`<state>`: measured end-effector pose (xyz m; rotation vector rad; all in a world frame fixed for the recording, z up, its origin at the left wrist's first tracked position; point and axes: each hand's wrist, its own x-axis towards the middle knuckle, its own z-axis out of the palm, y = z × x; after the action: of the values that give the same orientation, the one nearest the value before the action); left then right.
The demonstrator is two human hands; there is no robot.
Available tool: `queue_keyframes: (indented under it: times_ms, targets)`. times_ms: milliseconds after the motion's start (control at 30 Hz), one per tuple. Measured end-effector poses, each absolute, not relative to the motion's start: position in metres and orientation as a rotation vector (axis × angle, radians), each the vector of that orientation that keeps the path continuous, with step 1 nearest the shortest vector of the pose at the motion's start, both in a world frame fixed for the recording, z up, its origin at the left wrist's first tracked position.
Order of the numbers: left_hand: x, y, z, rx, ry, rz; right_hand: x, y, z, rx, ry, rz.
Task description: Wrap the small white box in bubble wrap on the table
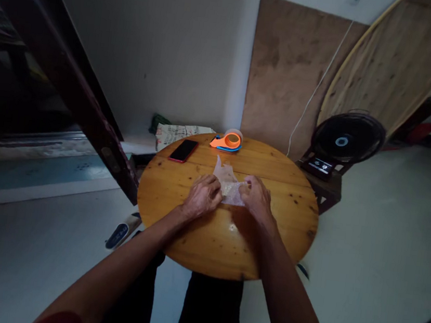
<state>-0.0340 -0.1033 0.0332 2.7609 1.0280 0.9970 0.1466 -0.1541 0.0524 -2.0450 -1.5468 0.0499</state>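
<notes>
Door frame [66, 59], dark, slanting: far to the left of the hands, beyond the worktop's edge.
Slipper [118, 236]: on the floor, left of the hands and nearer the wearer.
Printed sack [182, 132]: behind the worktop, beyond the hands and to their left.
Smartphone [183, 151], red-edged, screen dark: lying flat, ahead of the left hand and to its left.
Left hand [203, 194]: fingers curled, gripping the near left edge of the wrap.
Bubble wrap [231, 187], one piece, translucent, crumpled: between the two hands, a ragged corner standing up on the far side. Whether it encloses anything, I cannot tell from here.
Worktop [224, 251], round, knotted wood: under both hands.
Tape dispenser [229, 142], orange and blue, roll fitted: straight ahead of the hands, apart from them.
Right hand [256, 195]: thumb and fingers pinching the wrap's right side.
Fan [341, 140], black: well to the right of the hands, off the worktop.

Step in hand, by my reading: gathering or folding the wrap. The next move would call for both edges held firm while the loose far corner is brought in.
</notes>
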Motion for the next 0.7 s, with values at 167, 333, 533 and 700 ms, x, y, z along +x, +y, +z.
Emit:
queue_keyframes:
  times_ms: [167,333,533,700]
  targets:
    - [-0.035,-0.102,0.021,2.693,0.944,1.131,0.147,-0.152,0.052,-2.071,-1.564,0.104]
    - [-0.036,-0.103,0.017,2.674,0.926,1.146,0.145,-0.151,0.047,-1.823,-1.675,0.064]
    - [-0.035,-0.103,0.016,2.658,0.901,1.156,0.140,-0.148,0.038,-1.833,-1.756,0.140]
    - [-0.034,-0.100,0.013,2.661,0.894,1.186,0.144,-0.144,0.035,-2.029,-1.719,0.102]
